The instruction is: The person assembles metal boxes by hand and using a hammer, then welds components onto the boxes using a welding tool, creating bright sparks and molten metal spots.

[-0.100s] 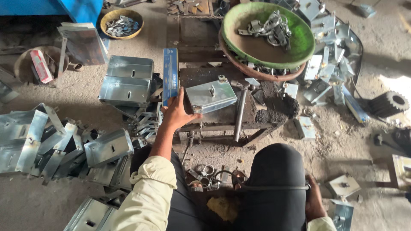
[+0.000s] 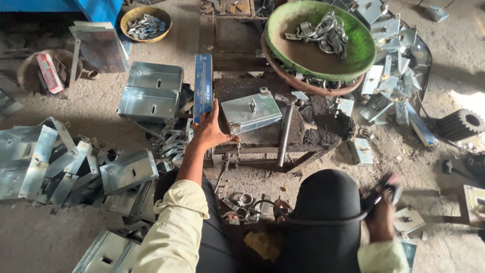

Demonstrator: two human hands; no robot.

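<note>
Gripping something dark and motion-blurred, right hand (image 2: 380, 215); left hand (image 2: 209, 132) spread against metal plate (image 2: 251, 112).

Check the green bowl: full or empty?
Partly filled: the green bowl holds a small heap of metal rings and clips; most of its bottom shows bare.

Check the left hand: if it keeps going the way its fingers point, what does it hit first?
The left hand points up and away from the person, fingers already at the blue box standing on edge, so that comes first. The metal plate lies just to the right, off that line. Depth is hard to judge.
</note>
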